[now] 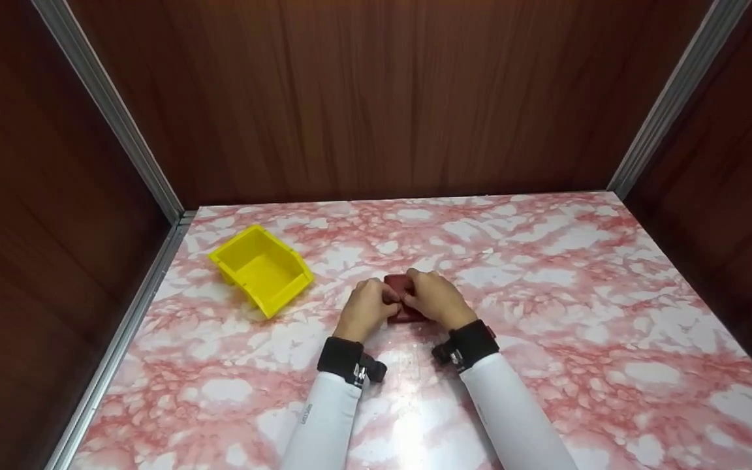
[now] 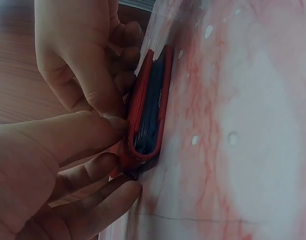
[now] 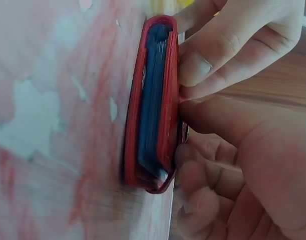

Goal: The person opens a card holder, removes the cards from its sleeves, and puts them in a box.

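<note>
A red card holder (image 1: 398, 281) lies folded on the marbled table between the two hands. Its open side in the left wrist view shows dark sleeves (image 2: 151, 100) stacked inside the red cover (image 2: 138, 102). My left hand (image 1: 364, 305) holds it near the rounded spine, thumb on top and fingers at the edge. Opposite, my right hand (image 1: 440, 297) has its thumb on the cover and its fingers curled at the fastening edge, as the right wrist view shows. The two thumbs nearly meet on the cover. Part of the card holder is hidden under the fingers.
A yellow bin (image 1: 265, 274) stands on the table (image 1: 546, 313) to the left of the hands. Dark wood-grain panels (image 1: 402, 98) with grey metal corner posts (image 1: 115, 111) rise at the back and both sides.
</note>
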The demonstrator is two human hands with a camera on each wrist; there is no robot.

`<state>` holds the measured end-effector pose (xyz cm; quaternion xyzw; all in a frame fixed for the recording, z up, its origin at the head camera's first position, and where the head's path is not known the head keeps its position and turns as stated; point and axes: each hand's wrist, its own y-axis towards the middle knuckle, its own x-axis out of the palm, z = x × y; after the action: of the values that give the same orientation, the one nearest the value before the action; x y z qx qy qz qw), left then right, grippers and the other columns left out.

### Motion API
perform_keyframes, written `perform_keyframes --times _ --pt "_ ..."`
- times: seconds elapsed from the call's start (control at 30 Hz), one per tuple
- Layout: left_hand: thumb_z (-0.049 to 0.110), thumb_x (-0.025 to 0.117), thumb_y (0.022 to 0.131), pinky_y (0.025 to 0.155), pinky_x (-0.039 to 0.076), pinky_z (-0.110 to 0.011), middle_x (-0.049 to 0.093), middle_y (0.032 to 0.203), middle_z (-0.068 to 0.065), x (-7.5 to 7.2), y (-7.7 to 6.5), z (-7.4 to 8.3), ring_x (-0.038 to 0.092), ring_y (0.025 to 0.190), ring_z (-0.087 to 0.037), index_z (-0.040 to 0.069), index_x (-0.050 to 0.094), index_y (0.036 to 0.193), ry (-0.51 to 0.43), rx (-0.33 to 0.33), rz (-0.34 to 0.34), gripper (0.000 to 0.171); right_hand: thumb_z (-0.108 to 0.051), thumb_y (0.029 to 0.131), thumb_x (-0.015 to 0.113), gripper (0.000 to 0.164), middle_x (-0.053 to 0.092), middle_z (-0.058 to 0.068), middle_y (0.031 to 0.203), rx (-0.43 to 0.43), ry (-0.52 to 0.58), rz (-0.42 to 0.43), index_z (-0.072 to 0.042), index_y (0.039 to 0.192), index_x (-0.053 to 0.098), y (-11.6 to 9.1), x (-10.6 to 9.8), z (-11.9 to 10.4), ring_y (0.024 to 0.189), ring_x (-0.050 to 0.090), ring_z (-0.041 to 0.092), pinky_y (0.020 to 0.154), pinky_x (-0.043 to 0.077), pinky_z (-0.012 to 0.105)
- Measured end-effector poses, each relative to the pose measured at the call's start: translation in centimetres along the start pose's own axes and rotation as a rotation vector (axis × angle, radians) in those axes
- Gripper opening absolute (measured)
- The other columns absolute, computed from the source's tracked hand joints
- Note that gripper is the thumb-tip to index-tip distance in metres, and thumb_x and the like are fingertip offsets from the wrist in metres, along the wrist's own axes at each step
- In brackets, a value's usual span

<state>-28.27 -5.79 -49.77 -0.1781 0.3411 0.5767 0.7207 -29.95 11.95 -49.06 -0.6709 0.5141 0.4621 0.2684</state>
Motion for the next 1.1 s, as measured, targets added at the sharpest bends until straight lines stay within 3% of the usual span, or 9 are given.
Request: perform_keyframes --times 0.27,0.4,0.63,0.77,1.1 --pt "0.004 0.082 0.090 0.082 0.057 -0.030 0.084 0.097 -0.007 0.1 0.1 0.0 0.067 0.085 -0.013 0.005 0.085 0.094 -0.013 -0.021 -0.008 0.006 -0.012 0.094 0.073 0.013 0.071 0.014 0.083 -0.087 0.056 0.031 -0.006 0.101 0.063 0.4 1.1 0.9 0.077 0.065 0.029 0.072 0.053 0.047" --pt "0.004 0.081 0.090 0.083 0.058 -0.032 0.084 0.098 -0.008 0.1 0.1 -0.1 0.068 0.087 -0.015 0.004 0.085 0.095 -0.012 -0.021 -0.009 0.006 -0.014 0.094 0.072 0.015 0.069 0.012 0.080 -0.120 0.065 0.055 -0.007 0.101 0.061 0.4 1.4 1.5 0.074 0.063 0.028 0.069 0.052 0.045" --pt "0.005 0.081 0.090 0.085 0.058 -0.033 0.084 0.096 -0.007 0.1 0.2 -0.1 0.072 0.090 -0.018 0.005 0.085 0.093 -0.022 -0.015 0.000 0.005 -0.012 0.096 0.072 0.015 0.072 0.015 0.086 -0.071 0.053 0.004 -0.005 0.105 0.062 -0.1 0.3 -0.1 0.079 0.065 0.029 0.074 0.053 0.047" --pt "0.008 0.084 0.090 0.083 0.057 -0.032 0.083 0.094 -0.006 0.1 0.1 0.1 0.070 0.088 -0.017 0.006 0.085 0.092 -0.009 -0.004 0.004 0.004 -0.011 0.095 0.070 0.014 0.072 0.016 0.087 -0.091 0.016 0.004 -0.005 0.105 0.061 -0.1 0.2 -0.1 0.078 0.063 0.026 0.074 0.053 0.044" --pt "0.019 0.096 0.082 0.090 0.060 -0.038 0.082 0.103 -0.010 0.1 -0.4 0.4 0.073 0.098 -0.022 0.005 0.086 0.101 0.032 -0.005 0.021 0.026 -0.009 0.095 0.071 0.013 0.068 0.014 0.080 -0.156 -0.001 0.031 -0.005 0.099 0.060 0.0 0.4 0.1 0.074 0.060 0.026 0.071 0.050 0.042"
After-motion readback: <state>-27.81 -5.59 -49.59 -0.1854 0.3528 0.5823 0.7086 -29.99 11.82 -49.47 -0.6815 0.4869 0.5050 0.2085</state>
